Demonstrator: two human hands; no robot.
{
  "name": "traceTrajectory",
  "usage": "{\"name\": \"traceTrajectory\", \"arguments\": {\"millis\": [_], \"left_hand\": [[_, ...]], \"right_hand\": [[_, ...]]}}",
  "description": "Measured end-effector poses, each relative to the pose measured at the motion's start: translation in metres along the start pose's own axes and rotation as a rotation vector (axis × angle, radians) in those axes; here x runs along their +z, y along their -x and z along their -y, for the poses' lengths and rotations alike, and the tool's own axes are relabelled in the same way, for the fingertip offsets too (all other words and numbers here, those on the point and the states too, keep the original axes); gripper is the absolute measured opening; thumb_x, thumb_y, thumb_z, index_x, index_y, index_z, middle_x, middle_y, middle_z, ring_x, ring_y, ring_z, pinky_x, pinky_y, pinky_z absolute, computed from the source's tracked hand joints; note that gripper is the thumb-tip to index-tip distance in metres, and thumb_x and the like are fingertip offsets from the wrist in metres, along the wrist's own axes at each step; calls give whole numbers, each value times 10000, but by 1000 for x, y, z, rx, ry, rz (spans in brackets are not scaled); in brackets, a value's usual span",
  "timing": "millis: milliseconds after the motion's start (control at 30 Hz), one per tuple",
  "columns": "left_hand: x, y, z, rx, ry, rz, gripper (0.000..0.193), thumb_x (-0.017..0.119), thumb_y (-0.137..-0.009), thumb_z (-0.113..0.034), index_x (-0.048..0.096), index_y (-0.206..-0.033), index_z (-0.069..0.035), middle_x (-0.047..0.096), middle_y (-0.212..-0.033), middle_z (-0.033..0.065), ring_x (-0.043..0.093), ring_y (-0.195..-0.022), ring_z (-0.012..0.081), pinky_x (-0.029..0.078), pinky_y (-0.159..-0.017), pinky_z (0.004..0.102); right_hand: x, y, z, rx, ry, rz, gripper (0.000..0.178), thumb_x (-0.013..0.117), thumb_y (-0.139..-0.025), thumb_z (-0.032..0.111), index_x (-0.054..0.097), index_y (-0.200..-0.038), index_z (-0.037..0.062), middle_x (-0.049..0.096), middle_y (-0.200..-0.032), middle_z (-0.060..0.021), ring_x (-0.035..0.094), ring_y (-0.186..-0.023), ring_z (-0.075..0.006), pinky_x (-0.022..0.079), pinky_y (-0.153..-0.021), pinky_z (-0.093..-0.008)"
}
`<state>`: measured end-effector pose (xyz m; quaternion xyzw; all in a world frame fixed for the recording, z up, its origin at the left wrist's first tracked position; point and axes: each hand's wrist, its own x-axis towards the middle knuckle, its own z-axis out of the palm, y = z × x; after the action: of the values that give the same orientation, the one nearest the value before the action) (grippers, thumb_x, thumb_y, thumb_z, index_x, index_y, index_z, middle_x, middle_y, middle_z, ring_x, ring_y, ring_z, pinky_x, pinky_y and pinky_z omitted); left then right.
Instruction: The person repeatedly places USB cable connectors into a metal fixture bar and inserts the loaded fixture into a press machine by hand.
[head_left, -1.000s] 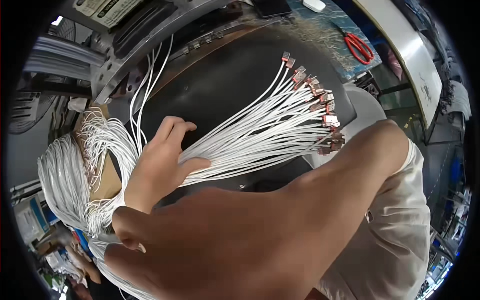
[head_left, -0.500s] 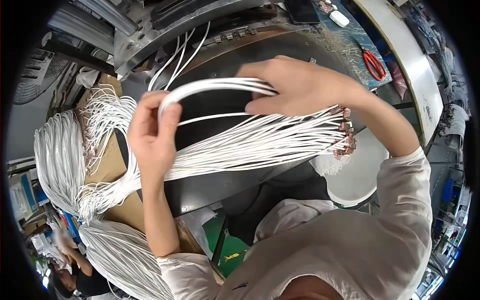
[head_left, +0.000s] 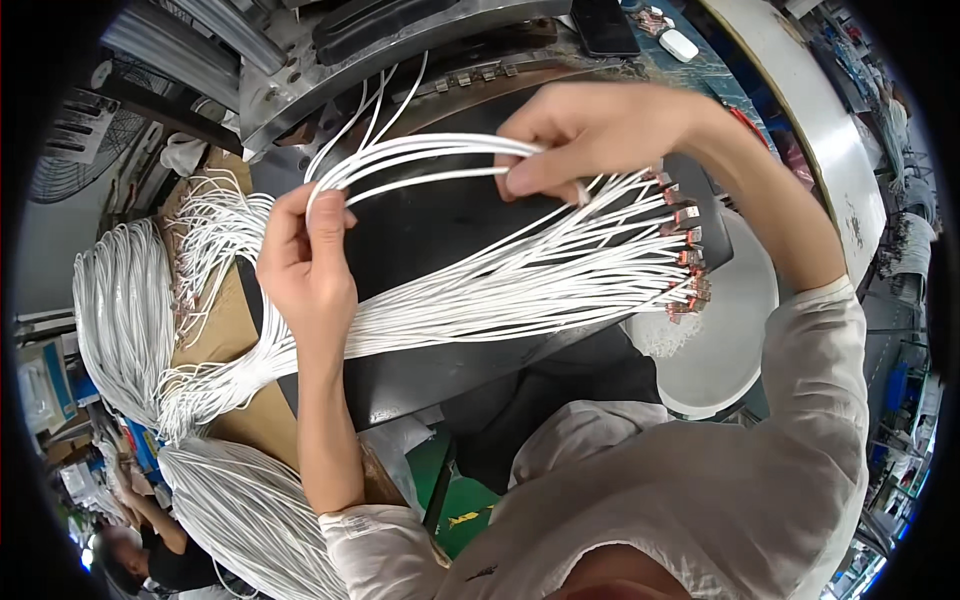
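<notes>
Strands [head_left: 430,146]: a few white ones up in the air, arching over the middle of the surface [head_left: 385,388], strung from hand to hand
Left hand [head_left: 308,268]: thumb and fingers pinched together, strands firmly in the grip, just above the bundle [head_left: 500,282]
Right hand [head_left: 590,130]: a touch blurred, fingers curled, thumb pressing, same strands caught; whether their ends hide in the palm, can't tell
Arch: here's why, it seems – hands closer together than the strands are long, so the slack bows up, and that lift probably parts the few from the many
Bundle: laid lengthwise, from the card [head_left: 218,346] at the left edge across to the right edge
Plugs [head_left: 688,258]: fanned out near the right edge, gathered at one end, perhaps for easy reach
Tub [head_left: 712,375]: white, just past that right edge
Writing: small dark mark on the shirt [head_left: 640,500], too small to make out; no lettering readable on strands or plugs
</notes>
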<state>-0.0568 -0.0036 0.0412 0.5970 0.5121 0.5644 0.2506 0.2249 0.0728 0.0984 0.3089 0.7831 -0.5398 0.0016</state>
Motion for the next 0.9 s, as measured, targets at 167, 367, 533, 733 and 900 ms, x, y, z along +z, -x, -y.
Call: {"name": "traceTrajectory", "arguments": {"millis": [167, 367, 533, 733, 900], "left_hand": [[13, -3, 2, 23, -240, 455, 192, 663, -970, -159, 675, -969, 32, 613, -744, 32, 497, -631, 64, 369, -567, 220], [19, -29, -8, -539, 129, 1024, 223, 629, -1002, -205, 677, -1009, 12, 569, -702, -42, 461, -611, 46, 336, -564, 195], [89, -38, -51, -603, 534, 1287, 236, 591, -1026, -222, 653, -994, 3, 538, -692, -35, 453, -604, 51, 357, -545, 210], [139, -12, -42, -716, 702, 831, 210, 564, -1040, -195, 628, -1082, 0, 604, -834, 12, 477, -623, 55, 389, -555, 217], [89, -10, -25, -683, 589, 859, 211, 550, -1043, -152, 603, -1183, -4, 633, -901, 30, 543, -677, 67, 461, -607, 225]], "right_hand": [[-45, 46, -13, 324, 21, -63, 277, 584, -1025, 273, 646, -1094, 12, 597, -708, 8, 580, -566, -68, 409, -458, -216], [-38, 74, -37, 348, -41, -277, 306, 583, -1025, 307, 660, -1085, 16, 617, -714, 6, 610, -549, -74, 406, -405, -206], [-66, 90, -62, 128, -18, -229, 408, 546, -1034, 397, 663, -1143, 22, 670, -851, -40, 672, -714, -108, 497, -533, -233], [-24, 15, -42, -55, -410, -205, 660, 458, -1016, 580, 603, -1300, 2, 622, -1225, -125, 594, -1142, -193, 464, -958, -353], [-21, -21, -70, 16, 472, -691, 590, 527, -1003, 501, 568, -1332, 13, 591, -1278, -169, 577, -1156, -280, 444, -972, -355]]}}
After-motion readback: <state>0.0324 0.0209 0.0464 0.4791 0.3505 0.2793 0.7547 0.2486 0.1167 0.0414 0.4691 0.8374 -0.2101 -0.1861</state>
